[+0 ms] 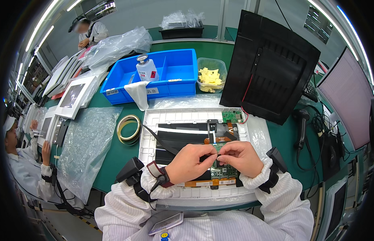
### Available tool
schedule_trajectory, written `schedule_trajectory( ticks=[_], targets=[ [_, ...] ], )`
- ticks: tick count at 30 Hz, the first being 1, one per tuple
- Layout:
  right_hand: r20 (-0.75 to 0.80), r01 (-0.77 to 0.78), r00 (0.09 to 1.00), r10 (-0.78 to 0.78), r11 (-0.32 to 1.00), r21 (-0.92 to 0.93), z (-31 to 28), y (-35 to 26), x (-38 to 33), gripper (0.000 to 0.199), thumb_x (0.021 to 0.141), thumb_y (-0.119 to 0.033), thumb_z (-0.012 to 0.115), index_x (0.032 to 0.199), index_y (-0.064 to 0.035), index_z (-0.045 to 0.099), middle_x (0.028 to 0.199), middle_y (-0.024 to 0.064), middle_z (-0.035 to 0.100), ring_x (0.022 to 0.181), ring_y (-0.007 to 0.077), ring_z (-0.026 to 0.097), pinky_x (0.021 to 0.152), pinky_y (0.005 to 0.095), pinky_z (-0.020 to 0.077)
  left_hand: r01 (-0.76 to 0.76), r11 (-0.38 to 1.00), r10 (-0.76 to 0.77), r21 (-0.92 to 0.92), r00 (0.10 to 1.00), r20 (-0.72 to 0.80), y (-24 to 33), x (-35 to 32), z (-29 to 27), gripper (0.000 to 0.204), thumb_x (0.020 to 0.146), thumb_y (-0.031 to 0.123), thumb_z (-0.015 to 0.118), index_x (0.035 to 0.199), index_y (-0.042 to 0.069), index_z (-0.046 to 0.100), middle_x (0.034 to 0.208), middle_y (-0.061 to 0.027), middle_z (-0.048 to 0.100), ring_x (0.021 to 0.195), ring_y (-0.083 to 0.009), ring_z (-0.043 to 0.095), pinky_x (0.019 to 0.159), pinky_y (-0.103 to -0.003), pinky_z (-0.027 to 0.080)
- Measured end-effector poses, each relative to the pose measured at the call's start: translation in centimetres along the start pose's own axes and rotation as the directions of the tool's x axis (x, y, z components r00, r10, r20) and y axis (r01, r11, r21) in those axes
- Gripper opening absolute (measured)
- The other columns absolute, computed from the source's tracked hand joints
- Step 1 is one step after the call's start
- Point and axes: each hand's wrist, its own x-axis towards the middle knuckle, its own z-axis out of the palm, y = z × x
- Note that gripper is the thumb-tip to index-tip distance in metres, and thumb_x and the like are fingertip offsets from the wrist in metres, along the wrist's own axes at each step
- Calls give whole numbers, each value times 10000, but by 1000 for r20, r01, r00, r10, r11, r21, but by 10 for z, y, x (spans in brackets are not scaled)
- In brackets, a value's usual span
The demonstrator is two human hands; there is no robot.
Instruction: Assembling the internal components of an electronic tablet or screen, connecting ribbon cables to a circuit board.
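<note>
A white-framed panel unit [147, 138] lies face down in front of me, its inside showing. My left hand [191, 162] and my right hand [242, 158] meet over its green circuit board [224, 172], fingertips pinched together and almost touching. A small dark piece shows between the fingers, too covered to name. From beside my left hand a black strip [154, 135] runs up to the panel's left edge; whether the hand holds it is hidden. Orange flat cables [199, 183] edge the board, and a smaller green board [232, 117] sits at the panel's upper right.
A blue divided bin [183, 88] holds a white bottle [147, 69]. Nearby are a tub of yellow pieces [211, 80], tape rolls [128, 128], an upright black back cover [271, 68], a scanner [301, 124] with cables, and plastic bags [88, 140]. Two co-workers are at the left.
</note>
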Motion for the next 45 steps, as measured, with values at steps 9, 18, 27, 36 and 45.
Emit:
schedule_trajectory(
  ticks=[9,18,27,36,45],
  targets=[
    [3,59,998,-59,997,-49,0,4,0,66,724,59,579,786,66,558,777,67,548,698,117,570,627,205,487,0,1000,-1,26,1000,13,0,0,1,119,778,112,511,804,2,549,643,-95,547,541,-179,502,524,-250,398],
    [30,116,993,-112,974,-193,0,-1,0,49,692,47,606,730,43,575,719,63,556,643,98,537,582,196,446,1,1000,-2,30,999,44,-1,-1,1,101,763,100,512,765,3,539,621,-90,539,526,-182,499,513,-253,396],
    [54,170,985,-161,955,-245,0,4,0,59,673,51,606,706,22,567,696,60,564,642,113,523,584,215,426,9,1000,-11,28,996,91,0,-1,1,90,753,88,519,751,0,536,600,-76,535,511,-150,498,495,-247,393],
    [6,630,643,-766,524,-573,14,6,-5,155,586,102,568,690,-12,561,637,85,546,597,229,536,553,267,434,283,806,-247,-521,959,139,2,-3,1,135,824,129,482,774,17,538,620,-4,521,511,-50,477,454,-161,384],
    [-121,248,967,-226,944,218,16,1,-11,99,778,1,543,865,30,581,816,75,563,696,128,575,641,220,483,200,623,505,757,636,-583,-26,8,-100,136,719,61,557,841,3,574,820,-135,572,806,-304,519,723,-353,407]
  ],
)
